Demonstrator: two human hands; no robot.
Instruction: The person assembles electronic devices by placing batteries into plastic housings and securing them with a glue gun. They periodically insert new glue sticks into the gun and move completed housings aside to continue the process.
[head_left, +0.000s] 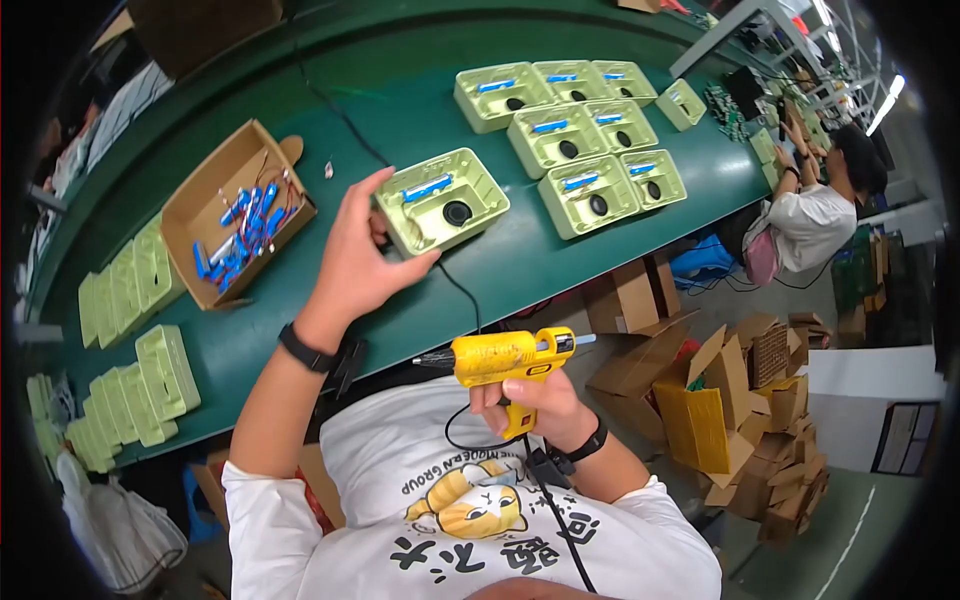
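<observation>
My left hand (365,262) grips the near left side of a pale green plastic housing (480,222) on the green table. Inside that housing lie a blue cylindrical battery (428,188) and a round black speaker (457,212). In front of my chest, my right hand (540,400) is closed round the handle of a yellow hot glue gun (495,357). Its dark nozzle points left, and a pale blue glue stick (585,339) sticks out of its back end. The gun is apart from the housing.
Left of my left hand stands a cardboard box (190,215) of blue batteries with wires. Stacked green housings (165,370) line the table's left end. Several filled housings (585,180) sit to the right. A co-worker (815,225) works farther right, near cardboard boxes (720,400) on the floor.
</observation>
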